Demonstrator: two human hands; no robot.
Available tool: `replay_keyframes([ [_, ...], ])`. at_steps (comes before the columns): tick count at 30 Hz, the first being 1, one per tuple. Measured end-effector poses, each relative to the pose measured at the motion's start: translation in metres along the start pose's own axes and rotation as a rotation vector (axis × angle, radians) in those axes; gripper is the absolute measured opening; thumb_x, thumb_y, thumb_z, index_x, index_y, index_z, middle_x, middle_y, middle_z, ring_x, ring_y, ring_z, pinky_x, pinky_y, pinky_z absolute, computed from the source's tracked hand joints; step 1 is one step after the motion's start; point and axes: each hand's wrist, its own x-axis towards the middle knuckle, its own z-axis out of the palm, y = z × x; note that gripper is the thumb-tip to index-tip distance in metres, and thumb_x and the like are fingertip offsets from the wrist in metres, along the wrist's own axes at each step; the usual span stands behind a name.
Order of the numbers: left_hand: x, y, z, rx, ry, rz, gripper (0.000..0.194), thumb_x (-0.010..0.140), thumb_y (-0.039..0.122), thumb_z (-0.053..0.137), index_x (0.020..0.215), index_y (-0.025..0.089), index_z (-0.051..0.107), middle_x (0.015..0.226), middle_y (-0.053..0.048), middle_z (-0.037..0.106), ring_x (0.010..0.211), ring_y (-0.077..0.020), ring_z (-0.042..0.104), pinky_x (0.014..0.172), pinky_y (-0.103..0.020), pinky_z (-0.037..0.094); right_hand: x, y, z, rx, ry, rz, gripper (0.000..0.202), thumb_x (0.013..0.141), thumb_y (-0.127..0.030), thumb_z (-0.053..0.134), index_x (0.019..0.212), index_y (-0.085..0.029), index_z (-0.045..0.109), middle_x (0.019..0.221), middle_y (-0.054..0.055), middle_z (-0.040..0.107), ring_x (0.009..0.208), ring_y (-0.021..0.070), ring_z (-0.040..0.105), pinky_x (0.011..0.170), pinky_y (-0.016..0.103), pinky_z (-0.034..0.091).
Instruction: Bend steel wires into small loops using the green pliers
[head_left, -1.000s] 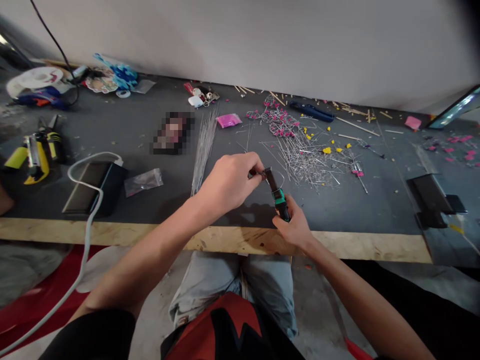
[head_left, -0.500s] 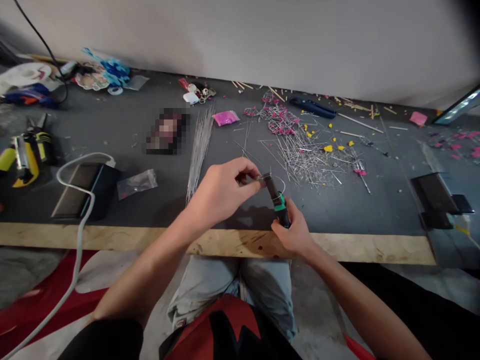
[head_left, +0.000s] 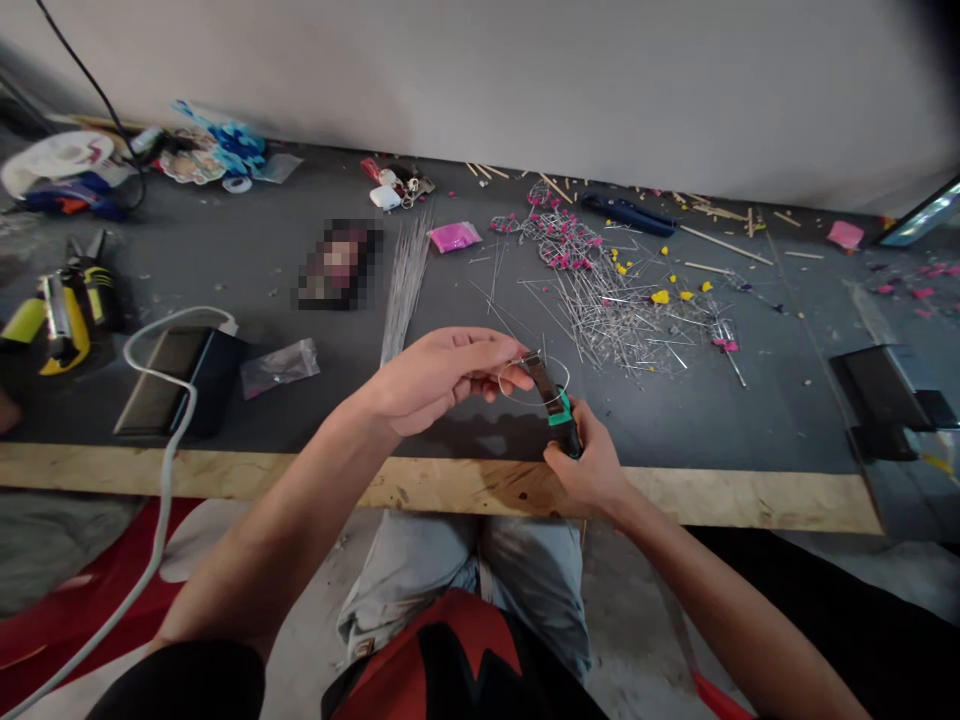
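My right hand (head_left: 590, 455) is wrapped round a pair of pliers (head_left: 548, 388) with green and black handles, jaws pointing up and to the left. A thin wire loop (head_left: 565, 380) curves round the dark jaws. My left hand (head_left: 442, 375) reaches in from the left, thumb and forefinger pinched on the wire at the plier tips; the exact contact point is too small to make out. Behind my left hand lies a bundle of straight wires (head_left: 407, 280). Beyond the pliers is a heap of loose wire pieces (head_left: 615, 320), with pink-dotted wire shapes (head_left: 562, 240) behind it.
To the left lie a power bank (head_left: 169, 380) with a white cable, a clear plastic bag (head_left: 280, 368) and yellow-black cutters (head_left: 97, 285). At the back are a pink packet (head_left: 454, 237) and a dark blue utility knife (head_left: 628, 214). A wooden edge (head_left: 465, 487) runs along the front.
My left hand has turned, and its fingers have straightened along the plier tips. The wire now shows as a rounder loop about the jaws. The right hand and pliers stay nearly in place.
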Motion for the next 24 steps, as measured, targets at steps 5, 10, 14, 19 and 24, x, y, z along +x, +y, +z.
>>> replay_keyframes([
  [5,-0.001,0.002,0.003,0.002,0.082,0.006,0.015,0.071,0.027,0.069,0.076,0.013,0.066,0.073,-0.004,0.066,0.058,-0.0069,0.055,0.053,-0.019,0.042,0.001,-0.001,0.000,-0.006,-0.008,-0.011,0.042,0.065,-0.014,0.052,0.106,-0.020,0.053,0.079,-0.002,0.058,0.065,0.0127,0.049,0.062,0.024,0.040],
  [10,-0.002,0.005,0.007,0.168,0.171,0.129,0.016,0.068,0.023,0.069,0.080,0.014,0.066,0.072,-0.001,0.064,0.058,-0.0063,0.052,0.056,-0.020,0.042,0.001,-0.003,-0.001,-0.022,-0.011,0.003,0.041,0.066,-0.014,0.052,0.106,-0.020,0.052,0.079,-0.002,0.056,0.063,0.0120,0.047,0.060,0.024,0.038],
  [14,-0.003,0.005,0.008,0.315,0.228,0.208,0.020,0.068,0.026,0.068,0.084,0.014,0.065,0.076,-0.002,0.065,0.065,-0.0091,0.056,0.059,-0.022,0.043,0.000,-0.002,-0.001,-0.028,-0.015,-0.004,0.041,0.066,-0.013,0.051,0.107,-0.019,0.051,0.076,-0.003,0.053,0.063,0.0115,0.045,0.060,0.023,0.037],
  [19,-0.006,0.010,0.014,0.429,0.276,0.256,0.029,0.068,0.021,0.065,0.096,0.015,0.060,0.080,-0.002,0.068,0.068,-0.0109,0.060,0.062,-0.022,0.046,0.000,-0.001,0.000,-0.032,-0.019,-0.003,0.038,0.066,-0.013,0.050,0.104,-0.019,0.051,0.074,-0.003,0.051,0.063,0.0115,0.045,0.061,0.024,0.037],
  [24,-0.012,0.014,0.028,0.631,0.409,0.378,0.032,0.070,0.017,0.062,0.102,0.018,0.058,0.079,-0.001,0.070,0.069,-0.0120,0.061,0.070,-0.024,0.048,0.001,-0.003,0.000,-0.014,-0.004,0.025,0.037,0.066,-0.014,0.050,0.103,-0.019,0.051,0.072,-0.004,0.050,0.062,0.0115,0.044,0.061,0.024,0.037],
])
